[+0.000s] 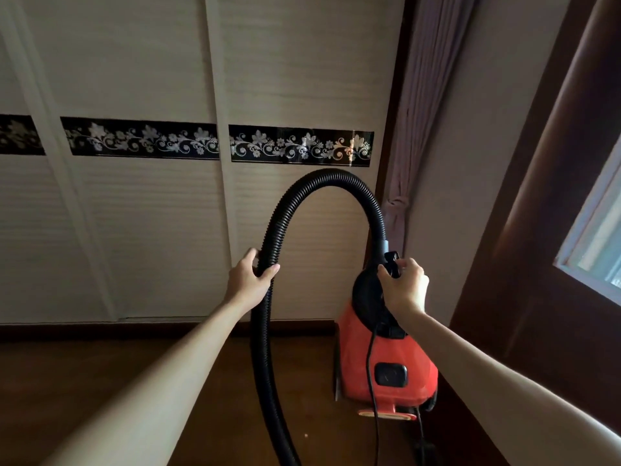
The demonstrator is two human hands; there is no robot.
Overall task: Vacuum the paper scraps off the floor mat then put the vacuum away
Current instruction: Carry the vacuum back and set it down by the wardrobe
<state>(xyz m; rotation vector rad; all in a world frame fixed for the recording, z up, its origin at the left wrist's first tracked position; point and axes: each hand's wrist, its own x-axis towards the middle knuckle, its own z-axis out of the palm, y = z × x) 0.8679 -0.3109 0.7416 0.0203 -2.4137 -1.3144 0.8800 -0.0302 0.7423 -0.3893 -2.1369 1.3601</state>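
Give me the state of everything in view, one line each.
Left hand, grips the hose.
Right hand, pinches a black part atop the vacuum.
Hose, arched up, joined to vacuum.
Vacuum, upright on floor.
Cord, hanging loose down vacuum.
Curtain, tied back.
Wardrobe doors, shut.

The vacuum (386,358) stood in the floor's (100,381) far right corner, before the sliding doors (141,237), curtain (406,156) behind it, window (601,237) to the right. Its hose (267,331) arched leftward from its top, cord (370,381) hanging down its front.
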